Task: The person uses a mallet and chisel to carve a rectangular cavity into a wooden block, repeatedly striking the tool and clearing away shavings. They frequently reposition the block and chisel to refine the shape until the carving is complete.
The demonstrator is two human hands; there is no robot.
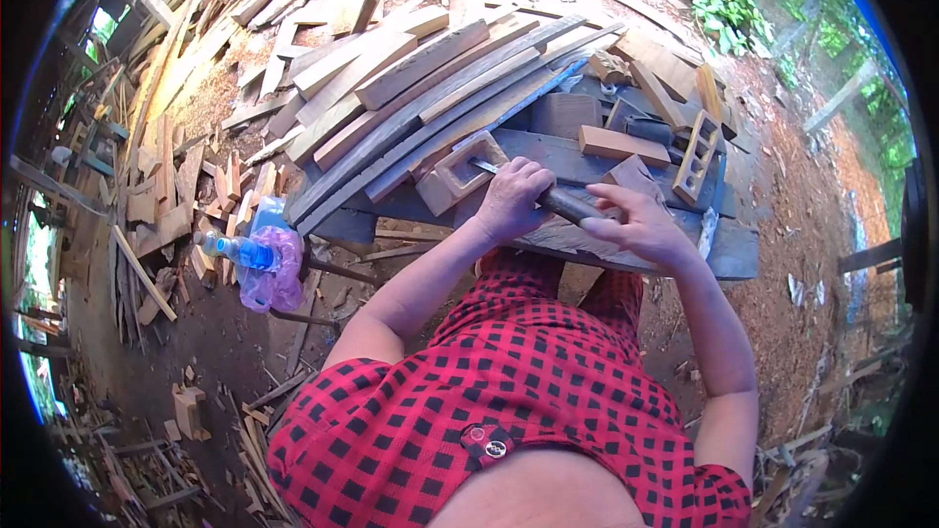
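Observation:
A chisel (567, 203) with a dark handle lies slantwise across the front of the workbench, its metal blade pointing left. My left hand (514, 200) is closed around it near the blade. The blade tip reaches into the recess of a small wooden block (460, 176) with a squared hollow. At the other end of the handle is my right hand (641, 225), its fingers and thumb bent around the butt. A piece of wood (636, 176) lies just beyond the right hand.
The dark plank workbench (738, 252) carries a reddish wooden block (621, 144) and a wooden frame with several openings (696, 158). Long boards (411, 132) are stacked along its far left. A plastic bottle (240, 251) sits in a pink bag (274, 279) at left. Scrap wood litters the ground.

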